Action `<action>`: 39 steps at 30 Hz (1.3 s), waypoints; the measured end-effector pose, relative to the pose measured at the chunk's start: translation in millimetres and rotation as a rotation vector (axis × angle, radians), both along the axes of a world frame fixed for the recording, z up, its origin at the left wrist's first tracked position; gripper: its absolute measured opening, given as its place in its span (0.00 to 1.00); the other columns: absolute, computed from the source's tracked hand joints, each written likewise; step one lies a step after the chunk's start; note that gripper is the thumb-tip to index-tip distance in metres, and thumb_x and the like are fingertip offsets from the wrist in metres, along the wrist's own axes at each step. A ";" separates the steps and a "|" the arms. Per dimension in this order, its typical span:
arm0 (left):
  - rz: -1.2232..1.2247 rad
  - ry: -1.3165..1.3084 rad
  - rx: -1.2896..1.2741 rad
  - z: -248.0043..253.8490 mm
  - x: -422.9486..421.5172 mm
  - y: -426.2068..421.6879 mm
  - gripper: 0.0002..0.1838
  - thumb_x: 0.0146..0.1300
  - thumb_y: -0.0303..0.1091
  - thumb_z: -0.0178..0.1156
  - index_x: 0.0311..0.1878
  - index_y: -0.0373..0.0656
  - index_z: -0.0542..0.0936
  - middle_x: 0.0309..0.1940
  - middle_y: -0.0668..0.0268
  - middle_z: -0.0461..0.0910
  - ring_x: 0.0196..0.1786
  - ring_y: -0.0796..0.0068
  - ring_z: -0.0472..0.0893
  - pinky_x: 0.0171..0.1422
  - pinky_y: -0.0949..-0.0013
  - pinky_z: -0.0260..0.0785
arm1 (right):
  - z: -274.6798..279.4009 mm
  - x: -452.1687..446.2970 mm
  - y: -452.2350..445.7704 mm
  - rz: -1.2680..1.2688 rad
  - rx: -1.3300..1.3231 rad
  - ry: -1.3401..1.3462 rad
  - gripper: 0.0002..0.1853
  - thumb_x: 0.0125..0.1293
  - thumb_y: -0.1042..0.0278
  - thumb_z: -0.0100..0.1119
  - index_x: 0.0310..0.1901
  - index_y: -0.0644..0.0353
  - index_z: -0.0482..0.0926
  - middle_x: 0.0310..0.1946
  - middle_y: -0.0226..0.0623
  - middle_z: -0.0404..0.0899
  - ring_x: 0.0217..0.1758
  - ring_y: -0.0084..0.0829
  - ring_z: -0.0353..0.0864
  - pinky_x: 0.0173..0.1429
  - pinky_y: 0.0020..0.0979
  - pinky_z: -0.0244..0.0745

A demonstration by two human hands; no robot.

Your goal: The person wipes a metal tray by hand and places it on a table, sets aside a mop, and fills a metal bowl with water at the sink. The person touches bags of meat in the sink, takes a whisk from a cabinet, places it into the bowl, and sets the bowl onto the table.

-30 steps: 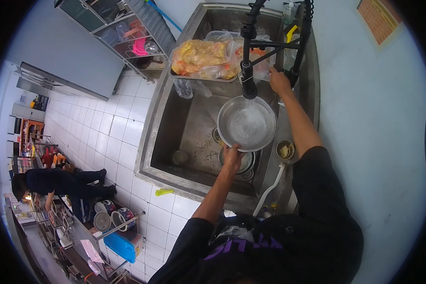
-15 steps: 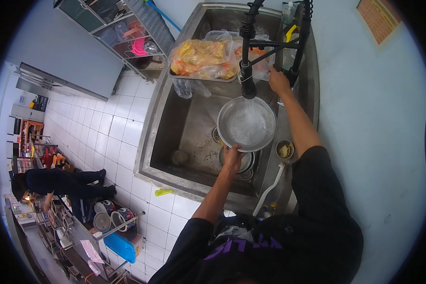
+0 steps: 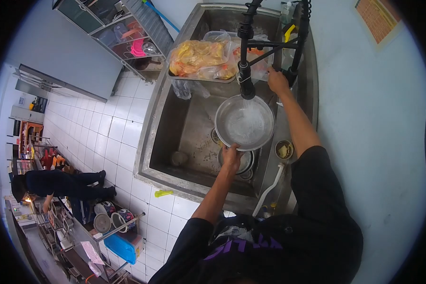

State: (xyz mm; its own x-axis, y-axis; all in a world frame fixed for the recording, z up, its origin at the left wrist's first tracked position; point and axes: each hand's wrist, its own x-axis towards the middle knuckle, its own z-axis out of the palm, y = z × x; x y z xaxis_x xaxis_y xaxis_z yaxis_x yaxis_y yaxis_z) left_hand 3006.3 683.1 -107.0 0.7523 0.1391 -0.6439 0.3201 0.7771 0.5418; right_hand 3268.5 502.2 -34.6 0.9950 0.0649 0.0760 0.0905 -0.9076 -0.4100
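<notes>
Head view: the left hand [image 3: 231,156] grips the near rim of a round silver metal bowl [image 3: 225,127] beneath a black spring-necked tap [image 3: 245,81], above the grey metal sink [image 3: 187,125]. Clear water [image 3: 247,111] runs in; rinsing or filling seems in hand. The right hand [image 3: 279,82] is beside the tap's base, its grip impossible to tell. Any next move calls for keeping the bowl level.

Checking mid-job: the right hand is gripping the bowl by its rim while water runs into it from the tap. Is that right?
Not quite: the head view shows the left hand gripping the bowl by its rim. The right hand is beside the tap, away from the bowl. Water is indeed running from the tap into the bowl.
</notes>
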 end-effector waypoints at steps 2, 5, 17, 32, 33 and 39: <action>0.010 -0.009 0.005 -0.8 0.9 0.4 0.33 0.50 0.18 0.52 0.62 0.45 0.55 0.53 0.55 0.67 0.49 0.56 0.75 0.50 0.51 0.75 | 0.4 -0.3 0.3 -0.009 -0.001 0.002 0.13 0.64 0.67 0.44 0.49 0.56 0.71 0.36 0.57 0.78 0.43 0.57 0.77 0.49 0.52 0.70; 0.009 -0.002 0.003 2.3 1.8 1.0 0.35 0.50 0.18 0.51 0.63 0.47 0.54 0.53 0.55 0.67 0.50 0.56 0.75 0.50 0.52 0.75 | 6.7 -2.4 1.6 -0.004 -0.002 0.027 0.13 0.64 0.68 0.44 0.48 0.56 0.71 0.36 0.57 0.78 0.44 0.57 0.77 0.49 0.52 0.70; 0.025 -0.010 0.011 4.8 0.0 3.1 0.37 0.50 0.16 0.49 0.65 0.50 0.52 0.56 0.56 0.64 0.54 0.54 0.71 0.53 0.48 0.73 | -1.4 1.4 -1.4 0.035 0.008 0.008 0.13 0.65 0.66 0.43 0.50 0.55 0.69 0.35 0.58 0.78 0.43 0.58 0.76 0.49 0.52 0.69; 0.007 -0.010 0.000 -1.6 0.8 4.8 0.36 0.52 0.15 0.47 0.65 0.52 0.53 0.58 0.56 0.62 0.58 0.53 0.69 0.55 0.45 0.71 | -2.2 1.3 -1.5 0.009 0.019 0.015 0.14 0.65 0.67 0.43 0.50 0.56 0.70 0.38 0.57 0.77 0.45 0.57 0.76 0.50 0.52 0.70; 0.011 -0.020 -0.012 -2.2 0.6 4.9 0.37 0.52 0.14 0.47 0.65 0.52 0.53 0.58 0.56 0.62 0.58 0.53 0.69 0.55 0.45 0.72 | -2.3 1.2 -1.5 0.008 0.025 0.016 0.14 0.65 0.68 0.42 0.50 0.56 0.70 0.38 0.57 0.77 0.45 0.56 0.76 0.50 0.51 0.70; 0.021 -0.024 -0.030 -0.5 0.3 4.5 0.39 0.51 0.14 0.47 0.67 0.53 0.51 0.59 0.55 0.61 0.58 0.52 0.68 0.55 0.45 0.72 | -3.3 0.9 -1.6 0.027 0.009 -0.007 0.14 0.64 0.69 0.41 0.50 0.55 0.70 0.39 0.56 0.78 0.44 0.56 0.76 0.50 0.51 0.70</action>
State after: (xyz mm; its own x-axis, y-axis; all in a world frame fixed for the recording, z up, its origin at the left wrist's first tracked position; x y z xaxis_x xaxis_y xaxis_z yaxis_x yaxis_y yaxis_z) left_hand 3006.6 687.6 -107.5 0.7646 0.1357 -0.6301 0.2913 0.7993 0.5257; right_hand 3269.4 500.5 -37.9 0.9923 0.0909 0.0838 0.1178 -0.9011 -0.4172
